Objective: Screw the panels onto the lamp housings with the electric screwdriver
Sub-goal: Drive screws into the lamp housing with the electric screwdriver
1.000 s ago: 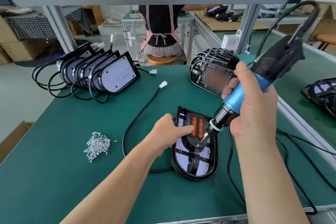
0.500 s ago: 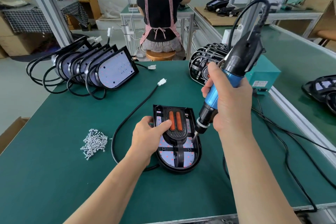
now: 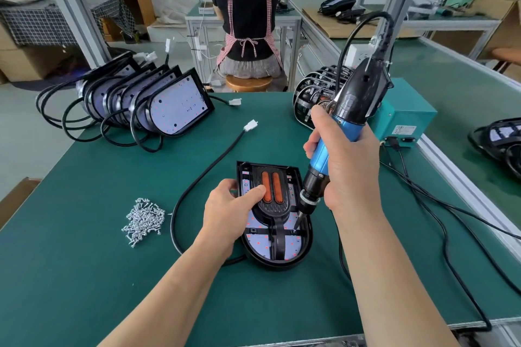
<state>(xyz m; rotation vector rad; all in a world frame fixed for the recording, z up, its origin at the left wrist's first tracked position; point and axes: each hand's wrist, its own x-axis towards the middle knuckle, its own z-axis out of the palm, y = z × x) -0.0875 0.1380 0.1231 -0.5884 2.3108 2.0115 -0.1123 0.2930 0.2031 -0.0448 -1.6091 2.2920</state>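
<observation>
Grips the lamp housing point(image 3: 277, 258) on the green desk point(image 3: 84, 276) with the left hand point(image 3: 229, 204), fingers curled over the black panel point(image 3: 272, 205) beside its two orange strips, thumb at the housing's left edge; wraps the right hand point(image 3: 351, 169) fully round the blue barrel of the electric screwdriver point(image 3: 358, 96), tool tilted, bit down on the panel's right side, just right of the left hand; notes a loose screw pile point(image 3: 143, 221) left of the left hand, leaning housings point(image 3: 169, 104) beyond it, stacked housings point(image 3: 308, 96) and a teal box point(image 3: 406, 118) behind the right hand.
</observation>
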